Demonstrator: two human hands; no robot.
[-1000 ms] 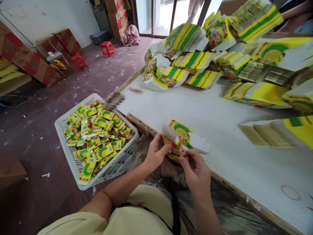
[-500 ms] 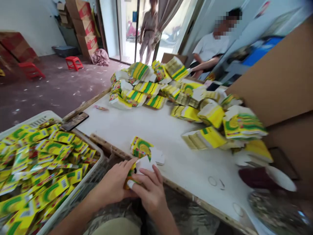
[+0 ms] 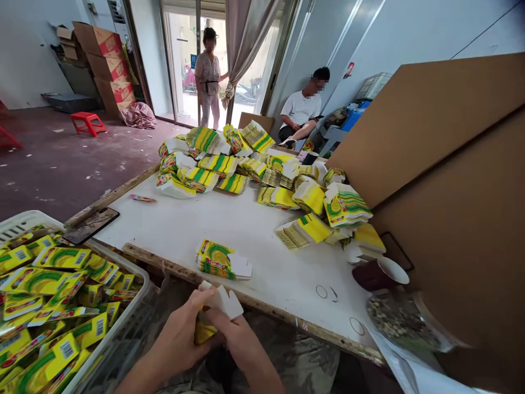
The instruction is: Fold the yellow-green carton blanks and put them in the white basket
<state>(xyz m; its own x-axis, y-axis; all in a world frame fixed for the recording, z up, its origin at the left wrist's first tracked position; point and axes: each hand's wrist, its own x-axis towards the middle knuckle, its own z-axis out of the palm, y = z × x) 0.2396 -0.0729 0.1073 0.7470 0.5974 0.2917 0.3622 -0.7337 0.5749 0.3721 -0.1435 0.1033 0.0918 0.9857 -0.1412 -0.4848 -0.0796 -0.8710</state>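
Near the table's front edge, my left hand is wrapped round a small yellow cardboard box with its white flaps standing up. My right hand is closed on the same box from the right, its thumb and fingers at the white flaps. Parts of the box are hidden behind my fingers. Just beyond my hands, a small stack of flat yellow-and-green cartons with white flaps lies on the white tabletop.
A white plastic basket full of folded yellow boxes stands at left. A phone lies at the table corner. Carton bundles are heaped across the far side. At right are a maroon cup and large cardboard. Two people are beyond.
The whole view has shifted, so the table and its things appear farther left. My right fingers, spread over the white flaps before, are now curled lower, with the flaps standing more exposed.
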